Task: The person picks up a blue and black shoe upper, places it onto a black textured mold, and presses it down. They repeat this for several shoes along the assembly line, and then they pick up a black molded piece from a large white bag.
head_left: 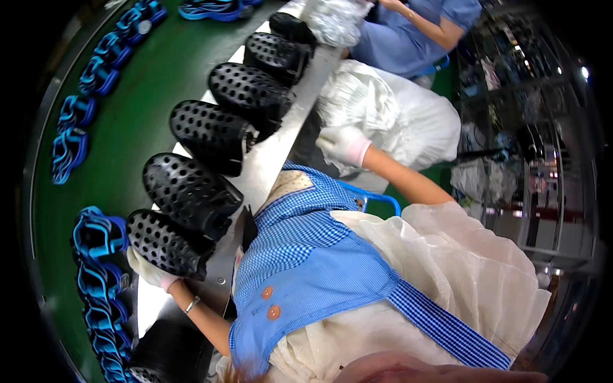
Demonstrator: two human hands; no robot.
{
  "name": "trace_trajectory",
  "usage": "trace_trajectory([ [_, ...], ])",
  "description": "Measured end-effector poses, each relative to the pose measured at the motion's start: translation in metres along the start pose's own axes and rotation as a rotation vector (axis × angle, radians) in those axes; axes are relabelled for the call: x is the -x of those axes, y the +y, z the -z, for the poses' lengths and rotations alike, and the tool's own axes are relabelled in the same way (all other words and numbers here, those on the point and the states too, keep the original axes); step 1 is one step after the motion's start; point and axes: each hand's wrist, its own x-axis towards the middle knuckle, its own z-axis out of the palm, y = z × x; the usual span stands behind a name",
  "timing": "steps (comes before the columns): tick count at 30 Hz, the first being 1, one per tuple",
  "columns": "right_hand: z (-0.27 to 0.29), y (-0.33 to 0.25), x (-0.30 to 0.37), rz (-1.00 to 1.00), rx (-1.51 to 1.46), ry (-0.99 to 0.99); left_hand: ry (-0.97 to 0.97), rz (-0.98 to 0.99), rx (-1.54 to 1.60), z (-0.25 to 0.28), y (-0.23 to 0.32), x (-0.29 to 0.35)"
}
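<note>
My left hand (150,269), in a white glove, is closed around the lower side of the nearest black perforated shoe form (165,242); some fingers are hidden behind it. More shoe forms (188,185) with round holes stand in a slanting row beyond it. On the other side, my right hand (345,145), also gloved, is raised beside a large white sack (415,118). Its fingers are curled together, and what they hold, if anything, does not show.
The forms line a metal ledge (284,143) beside a green belt (137,96). Blue-and-black shoe uppers (99,239) lie along the belt. A person in blue (402,38) sits at the far end near clear plastic wrapping (335,19). Cluttered racks (511,127) stand to the right.
</note>
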Motion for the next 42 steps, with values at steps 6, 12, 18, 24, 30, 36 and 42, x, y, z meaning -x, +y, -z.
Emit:
trace_trajectory([
  [6, 0.007, 0.112, 0.029, -0.314, -0.045, 0.078, -0.030, 0.191, 0.304, -0.012, 0.012, 0.007],
  [12, 0.007, 0.184, 0.048, -0.639, -0.170, 0.270, 0.009, 0.186, 0.415, 0.016, -0.004, -0.007],
  [18, 0.034, 0.241, 0.054, -0.671, -0.005, 0.545, 0.024, 0.123, 0.247, 0.016, -0.008, 0.011],
  [24, 0.002, 0.217, 0.027, -0.531, -0.358, 0.490, 0.037, 0.052, 0.043, 0.018, -0.013, 0.022],
  [30, -0.005, 0.165, 0.007, -0.504, -0.256, 0.194, 0.053, -0.045, -0.190, 0.023, -0.017, 0.023],
  [36, -0.030, 0.065, -0.003, 0.220, 0.130, 0.370, 0.076, -0.236, -0.576, 0.039, -0.023, 0.025],
  [42, -0.050, 0.064, 0.010, 0.261, 0.275, 0.190, -0.023, -0.625, -1.289, 0.074, -0.016, 0.071],
])
